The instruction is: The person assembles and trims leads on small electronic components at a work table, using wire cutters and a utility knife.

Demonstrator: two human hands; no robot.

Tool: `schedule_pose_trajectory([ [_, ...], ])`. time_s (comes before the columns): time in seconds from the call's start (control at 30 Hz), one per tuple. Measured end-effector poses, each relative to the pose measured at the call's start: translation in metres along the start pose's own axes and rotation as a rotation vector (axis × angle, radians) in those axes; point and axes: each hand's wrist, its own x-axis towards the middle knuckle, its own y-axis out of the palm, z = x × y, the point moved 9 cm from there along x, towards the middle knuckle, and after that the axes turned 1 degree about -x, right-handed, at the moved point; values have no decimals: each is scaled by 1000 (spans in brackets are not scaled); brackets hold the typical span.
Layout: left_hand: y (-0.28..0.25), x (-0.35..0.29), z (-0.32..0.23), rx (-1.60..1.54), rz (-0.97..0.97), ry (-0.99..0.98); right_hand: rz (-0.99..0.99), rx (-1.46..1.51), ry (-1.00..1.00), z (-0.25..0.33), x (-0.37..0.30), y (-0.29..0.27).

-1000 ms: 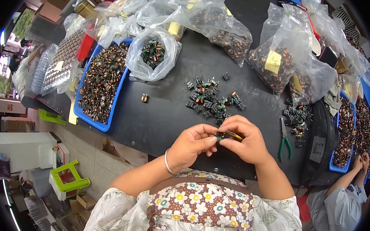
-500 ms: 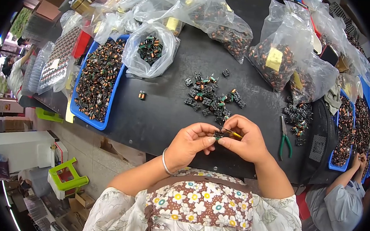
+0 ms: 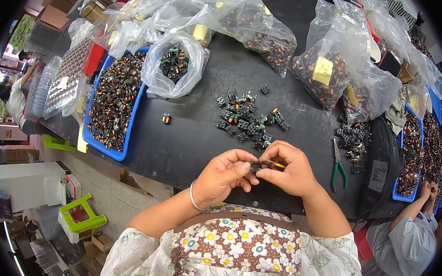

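Between the fingertips of my left hand (image 3: 224, 175) is a small black coil component (image 3: 255, 167), pinched by the thumb and fingers. My right hand (image 3: 291, 169) grips a thin tool with a yellow handle (image 3: 277, 164), and its tip meets the component; the tool's exact kind is not clear. Both hands are close together over the near edge of the black table (image 3: 190, 141). Just beyond them spreads a loose pile of black components (image 3: 248, 114) with copper coils and green parts. One single coil component (image 3: 166, 118) lies apart, to the left.
A blue tray (image 3: 122, 154) full of coil components stands at left, beside an open clear bag (image 3: 188, 87) of components. Green-handled pliers (image 3: 340, 172) lie right, near a smaller pile (image 3: 354, 139). Filled bags (image 3: 319, 83) line the back. Another person's hands (image 3: 429, 190) work at far right.
The component in my left fingers has turned and come slightly nearer to me. My right hand keeps the yellow-handled tool at it. The piles look the same.
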Motion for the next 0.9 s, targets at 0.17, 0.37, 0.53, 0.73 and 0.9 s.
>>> schedule_pose_trajectory([
  [0.17,-5,3,-7,49,-8,80,-87,132,202,-10,1,-18],
  [0.37,0,2,-7,88,-17,82,-398,-474,-13,-1,7,-68],
  [0.53,1,1,-5,88,6,79,-351,-813,47,-4,14,-65],
  [0.73,-7,-5,0,50,6,21,-209,-434,23,-4,9,-55],
  [0.9,0,-1,-1,186,-81,-18,-53,-229,40,9,5,-31],
])
